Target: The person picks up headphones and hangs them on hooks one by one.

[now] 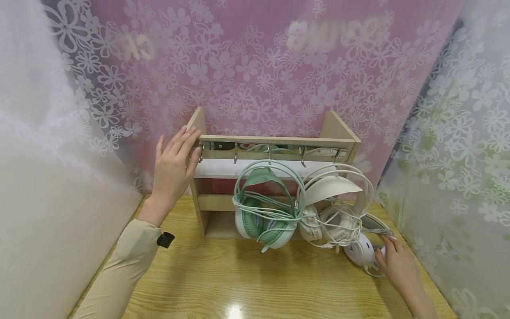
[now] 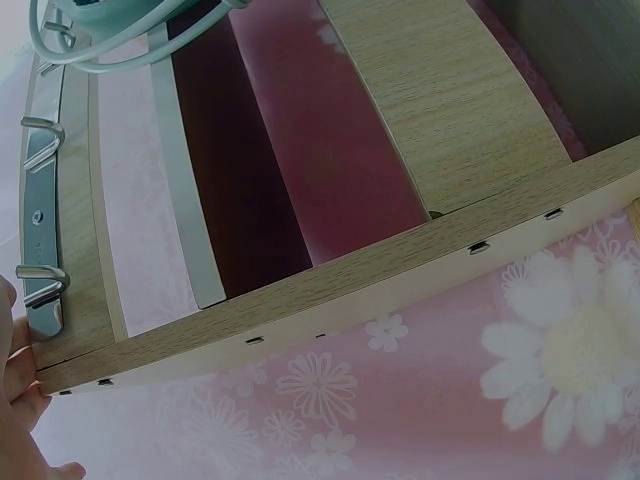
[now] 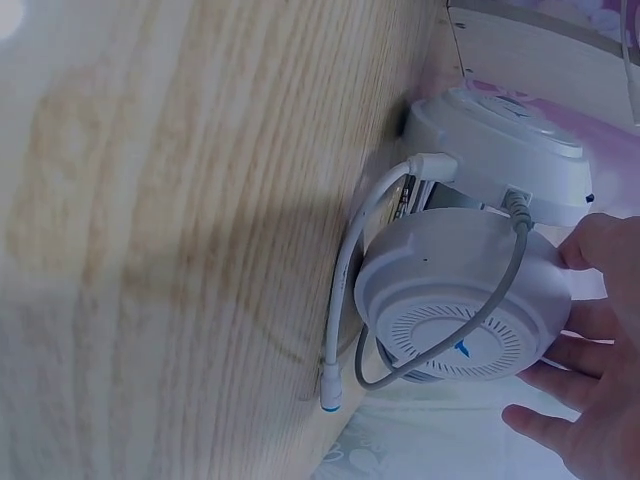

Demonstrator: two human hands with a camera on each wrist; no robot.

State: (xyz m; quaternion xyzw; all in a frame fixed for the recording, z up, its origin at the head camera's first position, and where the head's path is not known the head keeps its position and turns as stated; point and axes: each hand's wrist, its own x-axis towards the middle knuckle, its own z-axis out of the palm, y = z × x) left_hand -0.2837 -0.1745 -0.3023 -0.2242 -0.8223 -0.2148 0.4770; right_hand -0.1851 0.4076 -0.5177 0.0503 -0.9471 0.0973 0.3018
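One right hand [image 1: 401,267] grips a white, round-cupped plastic headset [image 3: 430,270]! Likely light but slick; its arched grey headband [image 1: 380,223] seems surer.

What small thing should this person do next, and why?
Perhaps the right hand should gently lift the white headset beside the rack: it holds an ear cup, the green headset and cream headset hang from the rack's hooks, and another hook looks bare, so hanging this one there seems sensible.

White headset [image 1: 360,250], headband [image 1: 376,222] apparently grey; green headset [image 1: 252,220]; pink floral backdrop [image 1: 239,66].
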